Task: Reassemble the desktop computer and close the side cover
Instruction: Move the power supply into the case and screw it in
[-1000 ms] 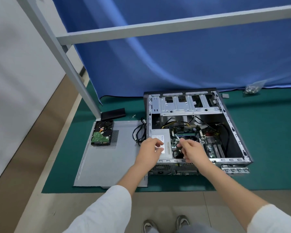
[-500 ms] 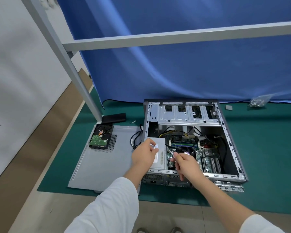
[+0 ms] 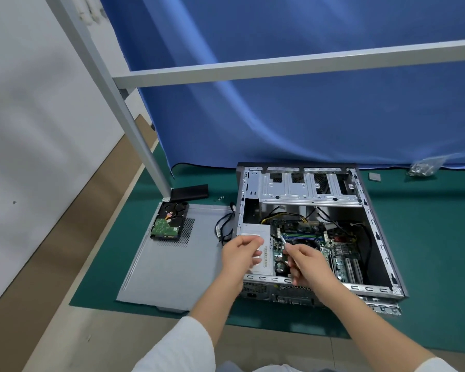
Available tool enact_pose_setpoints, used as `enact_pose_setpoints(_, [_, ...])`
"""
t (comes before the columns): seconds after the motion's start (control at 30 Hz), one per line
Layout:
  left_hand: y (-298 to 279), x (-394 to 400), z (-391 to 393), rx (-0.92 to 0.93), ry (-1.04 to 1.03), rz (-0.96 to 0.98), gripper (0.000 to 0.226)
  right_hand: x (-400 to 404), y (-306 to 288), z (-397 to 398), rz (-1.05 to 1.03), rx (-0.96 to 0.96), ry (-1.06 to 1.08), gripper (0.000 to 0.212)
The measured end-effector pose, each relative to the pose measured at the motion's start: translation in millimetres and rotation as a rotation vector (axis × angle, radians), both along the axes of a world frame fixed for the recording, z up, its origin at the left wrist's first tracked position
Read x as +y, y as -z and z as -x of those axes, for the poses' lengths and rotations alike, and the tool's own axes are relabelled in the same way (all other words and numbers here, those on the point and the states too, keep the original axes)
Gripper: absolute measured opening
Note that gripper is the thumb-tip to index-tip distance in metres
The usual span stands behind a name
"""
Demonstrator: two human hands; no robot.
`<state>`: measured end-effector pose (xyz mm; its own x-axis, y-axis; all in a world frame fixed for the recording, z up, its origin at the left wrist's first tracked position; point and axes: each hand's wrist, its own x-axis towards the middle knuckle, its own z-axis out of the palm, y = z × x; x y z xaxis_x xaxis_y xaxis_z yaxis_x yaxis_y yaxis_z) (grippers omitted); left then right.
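Note:
The open desktop case lies on its side on a green mat, with the motherboard and the grey power supply exposed. My right hand grips a thin screwdriver whose tip points up and left over the motherboard's left edge. Over the power supply hovers my left hand, fingers loosely curled, with nothing visible in it. The grey side cover lies flat to the left of the case. A hard drive rests circuit side up on its far corner.
Black cables loop out between the cover and the case. A black box and loose screws lie behind the cover. A bag of screws lies far right. A slanted metal post stands at the left. A metal bracket lies at the case's near right corner.
My left hand has lifted off the power supply and curled. My right hand has drawn back toward me with the screwdriver. The view has tilted upward.

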<state>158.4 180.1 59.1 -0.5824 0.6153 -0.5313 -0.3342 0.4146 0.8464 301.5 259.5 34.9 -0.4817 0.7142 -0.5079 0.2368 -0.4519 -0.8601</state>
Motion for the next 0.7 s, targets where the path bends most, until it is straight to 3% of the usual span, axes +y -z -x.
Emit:
enact_pose_setpoints(0.23, [-8, -9, 6, -0.228, -0.06, -0.166, 0.008, -14, -19, 15, -0.237, -0.053, -0.172, 0.014])
enact_pose_setpoints(0.53, [1, -27, 20, -0.297, -0.111, -0.161, 0.011, -32, -23, 36, -0.278, -0.12, -0.168, 0.014])
enact_pose_setpoints(0.7, [8, -44, 30, -0.214, -0.114, -0.141, 0.01, -50, -19, 47, -0.317, -0.185, -0.158, 0.015])
